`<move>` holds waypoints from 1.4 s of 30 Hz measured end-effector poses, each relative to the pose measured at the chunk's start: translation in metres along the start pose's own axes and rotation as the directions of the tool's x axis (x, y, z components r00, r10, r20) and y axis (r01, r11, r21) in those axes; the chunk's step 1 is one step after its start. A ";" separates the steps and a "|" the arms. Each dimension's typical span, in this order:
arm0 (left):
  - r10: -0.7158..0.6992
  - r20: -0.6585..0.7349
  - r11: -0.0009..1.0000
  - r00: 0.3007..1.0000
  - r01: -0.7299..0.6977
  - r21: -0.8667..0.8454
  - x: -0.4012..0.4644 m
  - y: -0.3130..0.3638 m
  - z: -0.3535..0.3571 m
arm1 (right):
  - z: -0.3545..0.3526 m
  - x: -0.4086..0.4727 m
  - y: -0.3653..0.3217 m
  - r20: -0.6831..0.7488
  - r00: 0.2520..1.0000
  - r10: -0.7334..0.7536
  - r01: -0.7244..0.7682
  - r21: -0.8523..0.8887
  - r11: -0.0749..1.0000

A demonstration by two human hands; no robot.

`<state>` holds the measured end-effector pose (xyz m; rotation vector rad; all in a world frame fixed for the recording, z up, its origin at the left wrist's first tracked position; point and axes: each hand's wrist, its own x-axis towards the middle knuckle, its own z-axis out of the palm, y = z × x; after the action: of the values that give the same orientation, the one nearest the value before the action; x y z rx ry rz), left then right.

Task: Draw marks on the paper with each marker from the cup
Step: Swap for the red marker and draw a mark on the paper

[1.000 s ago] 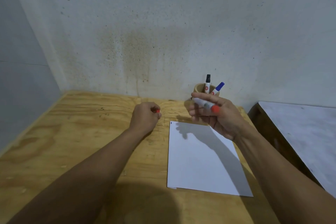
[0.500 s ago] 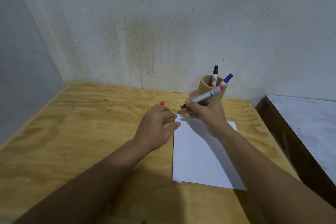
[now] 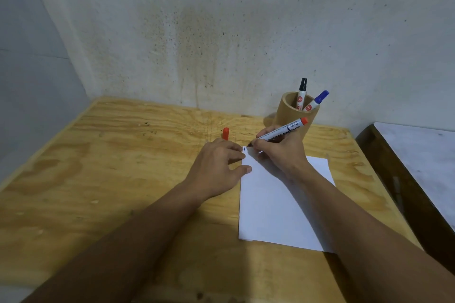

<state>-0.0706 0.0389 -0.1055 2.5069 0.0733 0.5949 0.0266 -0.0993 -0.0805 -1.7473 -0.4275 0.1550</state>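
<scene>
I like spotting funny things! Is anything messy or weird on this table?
Not much. The red cap sticks up behind the left hand while the right hand writes. The wall behind has brownish speckled stains. The paper lies flat.

White paper [image 3: 278,206] with one small dark blue mark [image 3: 244,148] at the far left corner. Yellow-tan plywood table [image 3: 123,167], streaked with darker brown grain. Tan cup [image 3: 288,115]. White-barrelled marker [image 3: 283,132] with black print and an orange-red end. Orange-red cap [image 3: 225,133]. Black-capped marker [image 3: 302,92] and blue-capped marker [image 3: 316,101], each white with a red emblem. Pale grey wall [image 3: 221,19], speckled dark, stained brownish.
</scene>
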 end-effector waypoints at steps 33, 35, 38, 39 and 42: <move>-0.033 -0.006 0.999 0.999 0.032 -0.043 0.000 0.000 0.001 | 0.003 0.000 0.009 0.070 0.997 -0.016 0.008 0.117 0.993; -0.033 -0.007 0.999 0.999 0.033 -0.036 0.000 0.000 0.001 | 0.001 0.001 0.011 0.067 0.998 -0.014 0.009 0.071 0.997; -0.032 -0.006 0.999 0.999 0.032 -0.035 0.000 0.000 0.001 | 0.001 0.002 0.013 0.062 0.998 -0.009 0.007 0.038 0.999; -0.030 -0.005 0.999 1.000 0.030 -0.036 0.000 -0.001 0.001 | 0.001 0.002 0.012 0.064 0.998 -0.010 0.008 0.037 0.999; -0.028 -0.006 0.999 1.000 0.028 -0.028 0.000 -0.001 0.002 | 0.002 0.000 0.011 0.071 0.997 -0.011 0.006 0.071 0.997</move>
<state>-0.0697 0.0390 -0.1070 2.4734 0.1016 0.5884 0.0283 -0.0995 -0.0913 -1.6741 -0.4758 0.2250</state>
